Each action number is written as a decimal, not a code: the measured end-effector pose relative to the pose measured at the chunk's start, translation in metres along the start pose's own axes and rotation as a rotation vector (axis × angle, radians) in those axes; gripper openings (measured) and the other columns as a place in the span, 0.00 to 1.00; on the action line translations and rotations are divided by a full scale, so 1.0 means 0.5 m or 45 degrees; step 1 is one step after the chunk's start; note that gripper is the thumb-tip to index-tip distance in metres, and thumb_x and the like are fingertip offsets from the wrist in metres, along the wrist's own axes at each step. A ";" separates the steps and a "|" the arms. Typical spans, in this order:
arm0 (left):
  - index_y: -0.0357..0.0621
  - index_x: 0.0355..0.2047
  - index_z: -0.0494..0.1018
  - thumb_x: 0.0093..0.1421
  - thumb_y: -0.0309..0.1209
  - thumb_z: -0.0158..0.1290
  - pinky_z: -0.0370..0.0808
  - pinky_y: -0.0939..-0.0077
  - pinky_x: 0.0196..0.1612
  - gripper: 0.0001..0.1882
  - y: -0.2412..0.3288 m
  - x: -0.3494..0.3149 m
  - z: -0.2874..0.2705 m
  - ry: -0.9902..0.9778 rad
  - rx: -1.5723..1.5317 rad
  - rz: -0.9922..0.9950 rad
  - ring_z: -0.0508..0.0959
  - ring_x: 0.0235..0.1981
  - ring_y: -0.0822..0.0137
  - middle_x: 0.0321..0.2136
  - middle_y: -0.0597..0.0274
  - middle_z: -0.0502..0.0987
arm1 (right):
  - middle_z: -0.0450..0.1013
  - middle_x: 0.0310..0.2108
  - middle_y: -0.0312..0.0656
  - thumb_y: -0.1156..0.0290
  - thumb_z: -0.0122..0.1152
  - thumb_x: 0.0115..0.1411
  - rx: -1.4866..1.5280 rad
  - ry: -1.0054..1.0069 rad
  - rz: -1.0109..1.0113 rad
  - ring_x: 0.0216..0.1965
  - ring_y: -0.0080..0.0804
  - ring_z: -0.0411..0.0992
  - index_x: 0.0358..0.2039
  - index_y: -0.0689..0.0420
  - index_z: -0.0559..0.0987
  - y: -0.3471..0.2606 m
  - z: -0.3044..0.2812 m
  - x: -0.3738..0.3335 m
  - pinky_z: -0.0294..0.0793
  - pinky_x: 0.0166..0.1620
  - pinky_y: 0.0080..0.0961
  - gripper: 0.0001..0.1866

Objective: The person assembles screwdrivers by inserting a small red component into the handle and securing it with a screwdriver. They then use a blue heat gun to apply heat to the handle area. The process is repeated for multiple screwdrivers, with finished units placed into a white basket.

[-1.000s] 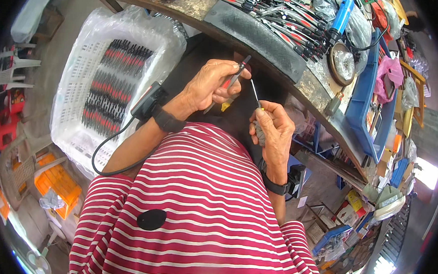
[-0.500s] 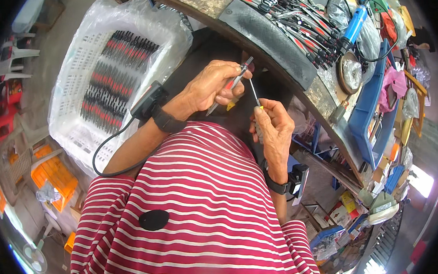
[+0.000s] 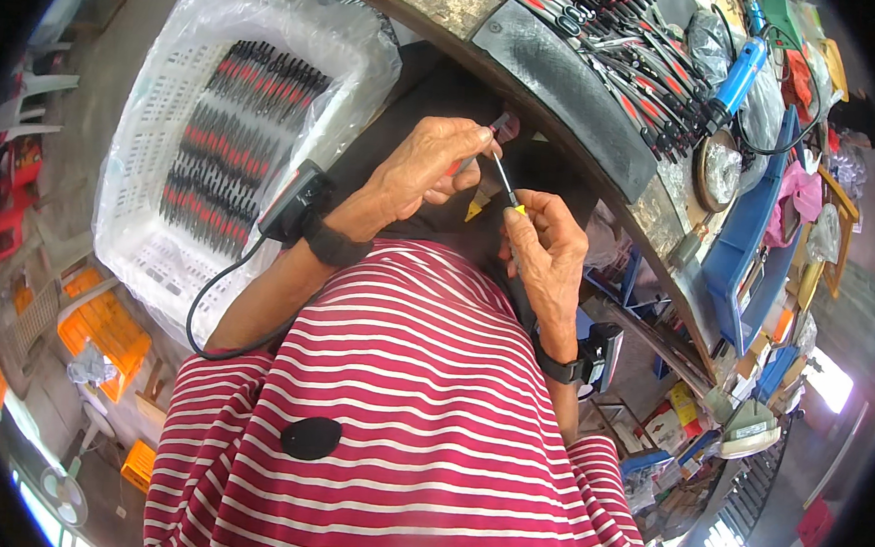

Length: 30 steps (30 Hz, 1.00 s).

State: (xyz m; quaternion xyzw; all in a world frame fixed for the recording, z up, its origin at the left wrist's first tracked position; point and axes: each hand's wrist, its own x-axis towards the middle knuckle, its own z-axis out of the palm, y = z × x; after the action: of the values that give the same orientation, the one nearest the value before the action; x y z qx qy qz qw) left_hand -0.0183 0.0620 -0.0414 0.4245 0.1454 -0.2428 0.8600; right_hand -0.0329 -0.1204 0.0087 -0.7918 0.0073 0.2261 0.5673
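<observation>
My left hand (image 3: 422, 170) is closed around a slim piece with red and grey on it (image 3: 463, 163). Fingers cover most of that piece, so its exact kind does not show. In my right hand (image 3: 550, 242) is a screwdriver (image 3: 505, 176) with a thin metal shaft and yellow at the collar of its handle. The shaft points up and left, and its tip meets the piece at my left fingertips; the exact contact is hidden. Both hands are above my dark-covered lap, just short of the bench edge.
On my left stands a white plastic crate (image 3: 123, 169), bag-lined, with rows of black-and-red slender pieces (image 3: 227, 145). Similar pieces (image 3: 635, 70) pile on the workbench (image 3: 424, 0) beside a dark mat (image 3: 559, 85). A blue cylindrical power tool (image 3: 738, 81) and a blue tray (image 3: 728, 276) are farther right.
The piece in my left hand has turned, and its dark end no longer sticks up past the fingers. The screwdriver stays in my right hand. The whole view has shifted slightly.
</observation>
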 end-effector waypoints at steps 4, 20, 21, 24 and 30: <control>0.40 0.31 0.70 0.64 0.39 0.47 0.47 0.91 0.10 0.14 0.009 -0.008 -0.001 -0.008 -0.052 0.025 0.54 0.10 0.86 0.13 0.70 0.63 | 0.72 0.25 0.37 0.72 0.59 0.57 0.040 0.027 -0.098 0.21 0.16 0.67 0.43 0.65 0.73 -0.011 0.003 0.002 0.63 0.21 0.12 0.14; 0.37 0.44 0.64 0.63 0.31 0.46 0.60 0.88 0.20 0.12 0.024 -0.017 0.068 -0.199 -0.076 0.149 0.60 0.18 0.82 0.22 0.68 0.66 | 0.69 0.35 0.38 0.73 0.58 0.56 0.683 -0.060 -0.211 0.30 0.21 0.69 0.47 0.64 0.67 -0.025 -0.027 0.015 0.70 0.31 0.16 0.19; 0.36 0.45 0.64 0.63 0.30 0.46 0.62 0.87 0.23 0.13 0.019 -0.016 0.075 -0.189 -0.109 0.163 0.61 0.20 0.81 0.23 0.67 0.66 | 0.69 0.34 0.38 0.74 0.58 0.56 0.701 -0.050 -0.201 0.30 0.21 0.69 0.46 0.63 0.67 -0.026 -0.029 0.016 0.70 0.30 0.16 0.18; 0.34 0.47 0.63 0.63 0.29 0.45 0.67 0.82 0.31 0.14 0.013 -0.012 0.084 -0.216 -0.251 0.188 0.65 0.25 0.77 0.27 0.64 0.68 | 0.68 0.32 0.39 0.75 0.60 0.53 0.640 0.023 -0.145 0.25 0.23 0.68 0.38 0.59 0.67 -0.027 -0.027 0.016 0.67 0.26 0.18 0.14; 0.32 0.49 0.64 0.63 0.26 0.43 0.71 0.75 0.42 0.15 0.005 -0.005 0.084 -0.231 -0.366 0.232 0.74 0.36 0.67 0.37 0.54 0.73 | 0.69 0.26 0.36 0.78 0.58 0.54 0.469 0.106 -0.128 0.21 0.20 0.67 0.34 0.58 0.67 -0.022 -0.021 0.010 0.66 0.22 0.15 0.10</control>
State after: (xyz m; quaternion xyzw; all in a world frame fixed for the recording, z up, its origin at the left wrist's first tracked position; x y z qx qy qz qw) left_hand -0.0171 0.0307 -0.0135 0.2850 0.0612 -0.1780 0.9399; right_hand -0.0215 -0.1248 0.0193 -0.6825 0.0325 0.1591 0.7126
